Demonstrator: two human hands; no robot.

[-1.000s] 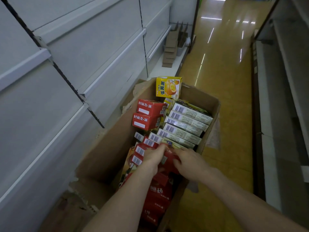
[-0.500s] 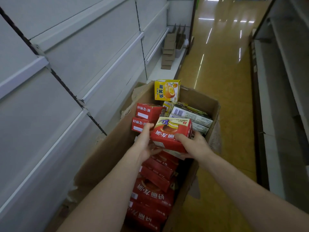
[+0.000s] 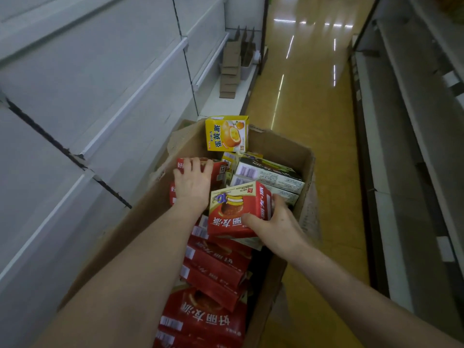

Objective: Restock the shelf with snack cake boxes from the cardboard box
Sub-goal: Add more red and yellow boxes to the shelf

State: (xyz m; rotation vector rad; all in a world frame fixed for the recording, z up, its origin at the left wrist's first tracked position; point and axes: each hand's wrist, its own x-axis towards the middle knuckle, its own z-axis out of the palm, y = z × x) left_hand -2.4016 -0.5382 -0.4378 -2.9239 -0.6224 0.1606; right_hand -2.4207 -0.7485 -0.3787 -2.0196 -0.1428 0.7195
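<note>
An open cardboard box point(image 3: 305, 156) on the aisle floor holds several snack cake boxes, red, yellow and dark-and-white. My right hand point(image 3: 275, 226) grips one red snack cake box point(image 3: 238, 212) by its right side, lifted above the others. My left hand point(image 3: 192, 183) lies over the top of a stack of two red boxes point(image 3: 218, 169) at the carton's left side, fingers curled over the upper one. A yellow box point(image 3: 226, 133) stands upright at the far end. More red boxes point(image 3: 213, 315) fill the near end.
White shelves point(image 3: 135, 89) run along the left, bare near me. Flat cardboard pieces point(image 3: 231, 69) stand on the low shelf farther down. The yellow aisle floor point(image 3: 308, 101) stretches ahead. Another shelf unit point(image 3: 411, 121) lines the right.
My left hand let go of the lifted red box and moved to the red stack at the carton's left. My right hand alone now holds the lifted box, shifted slightly right.
</note>
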